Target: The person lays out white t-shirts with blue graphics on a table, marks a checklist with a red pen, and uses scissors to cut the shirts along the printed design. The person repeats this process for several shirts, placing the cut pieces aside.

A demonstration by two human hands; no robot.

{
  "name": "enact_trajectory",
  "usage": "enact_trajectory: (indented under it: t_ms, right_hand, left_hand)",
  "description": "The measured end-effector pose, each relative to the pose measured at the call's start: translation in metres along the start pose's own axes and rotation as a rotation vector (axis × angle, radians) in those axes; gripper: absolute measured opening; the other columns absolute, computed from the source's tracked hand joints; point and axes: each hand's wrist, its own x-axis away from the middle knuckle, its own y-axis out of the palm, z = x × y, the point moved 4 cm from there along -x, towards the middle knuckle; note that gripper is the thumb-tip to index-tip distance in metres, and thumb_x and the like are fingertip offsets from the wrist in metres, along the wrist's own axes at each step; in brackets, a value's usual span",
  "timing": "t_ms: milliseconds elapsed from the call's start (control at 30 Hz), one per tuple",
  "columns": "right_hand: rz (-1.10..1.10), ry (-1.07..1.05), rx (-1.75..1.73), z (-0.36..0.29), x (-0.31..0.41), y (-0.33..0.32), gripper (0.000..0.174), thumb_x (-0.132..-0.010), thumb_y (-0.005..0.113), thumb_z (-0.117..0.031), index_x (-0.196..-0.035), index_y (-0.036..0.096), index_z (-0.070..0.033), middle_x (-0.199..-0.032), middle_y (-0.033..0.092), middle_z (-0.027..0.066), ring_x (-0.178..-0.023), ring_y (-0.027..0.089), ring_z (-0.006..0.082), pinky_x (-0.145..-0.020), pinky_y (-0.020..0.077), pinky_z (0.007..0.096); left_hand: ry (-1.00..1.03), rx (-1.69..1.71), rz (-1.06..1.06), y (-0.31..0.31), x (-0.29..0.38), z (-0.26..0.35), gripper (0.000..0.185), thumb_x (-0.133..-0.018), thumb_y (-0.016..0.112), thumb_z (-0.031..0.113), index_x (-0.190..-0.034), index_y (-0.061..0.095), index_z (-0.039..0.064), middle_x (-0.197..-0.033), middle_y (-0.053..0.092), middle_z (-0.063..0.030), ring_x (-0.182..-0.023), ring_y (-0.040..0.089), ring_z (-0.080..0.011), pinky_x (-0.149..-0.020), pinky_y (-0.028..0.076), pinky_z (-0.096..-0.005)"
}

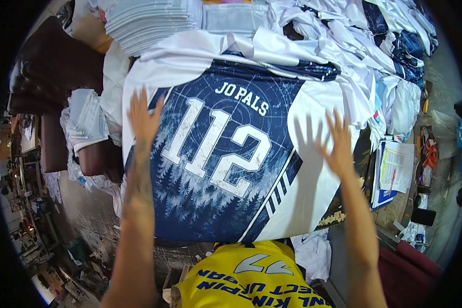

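A printed fabric panel (215,154), navy with a pine forest pattern, large white numerals and lettering, lies spread face up before me on white fabric. Over its upper left edge is my left hand (144,115), fingers apart and pointing away from me. On the right, my right hand (337,148) is spread above the white cloth (315,184) and casts a shadow on it. Neither hand holds anything. Whether the left palm touches the cloth I cannot tell. Folded navy and white fabric (315,69) lies along the panel's far edge.
A tall stack of white sheets (154,23) stands at the far left. White and navy fabric pieces (350,42) are heaped at the far right. Papers with a red pen (394,169) lie to the right. Dark brown padded seats (57,69) stand left; white cloth (313,252) sits below the near edge.
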Motion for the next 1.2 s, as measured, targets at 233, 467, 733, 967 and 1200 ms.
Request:
enact_trajectory:
  t_ms: [233,467,733,967,1200]
  right_hand:
    - [-0.34,0.239,0.063,-0.027,0.182,0.066,0.098,-0.09,0.073,-0.068,-0.17,0.038,-0.024,-0.181,0.017,0.0171,-0.162,0.009,0.0572,-0.123,0.0133,0.0789]
    - [-0.829,0.274,-0.088,-0.047,0.235,0.014,0.072,-0.099,0.068,-0.045,-0.164,0.048,-0.021,-0.171,0.041,0.0181,-0.152,0.042,0.0488,-0.123,0.0299,0.0691]
    - [-0.351,0.012,-0.073,0.04,0.201,0.016,0.072,-0.098,0.071,-0.04,-0.162,0.049,-0.013,-0.171,0.041,0.0175,-0.154,0.04,0.0444,-0.124,0.0314,0.0637]
    - [-0.001,0.082,-0.423,0.1,0.222,-0.047,0.036,-0.096,0.075,-0.031,-0.118,0.076,-0.002,-0.115,0.078,0.0182,-0.109,0.072,0.0388,-0.095,0.0571,0.0447]
    - [0.221,0.659,-0.383,0.294,0.298,-0.108,0.023,-0.093,0.083,-0.022,-0.093,0.072,-0.002,-0.071,0.068,0.0121,-0.063,0.066,0.0242,-0.061,0.0497,0.0401]
  left_hand:
    - [-0.258,-0.199,0.006,-0.027,0.275,-0.086,0.081,-0.107,0.055,0.061,-0.173,0.03,0.022,-0.178,0.024,-0.0206,-0.163,0.021,-0.046,-0.128,0.016,-0.0687]
    - [-0.446,-0.281,-0.137,-0.059,0.361,-0.136,0.081,-0.107,0.053,0.063,-0.174,0.025,0.03,-0.181,0.016,-0.0177,-0.166,0.011,-0.0441,-0.127,0.012,-0.0727]
    - [-0.371,-0.046,0.216,-0.02,0.364,0.051,0.072,-0.093,0.078,0.035,-0.151,0.055,-0.002,-0.152,0.055,-0.0305,-0.145,0.045,-0.0489,-0.123,0.033,-0.0596]
    - [0.255,0.213,-0.223,0.022,0.416,0.398,0.086,-0.098,0.07,0.05,-0.169,0.036,0.016,-0.175,0.026,-0.022,-0.163,0.02,-0.0445,-0.129,0.012,-0.0692]
    - [0.799,0.387,-0.417,0.031,0.416,0.574,0.074,-0.103,0.066,0.027,-0.166,0.036,0.006,-0.171,0.034,-0.0181,-0.161,0.027,-0.0405,-0.132,0.017,-0.0588]
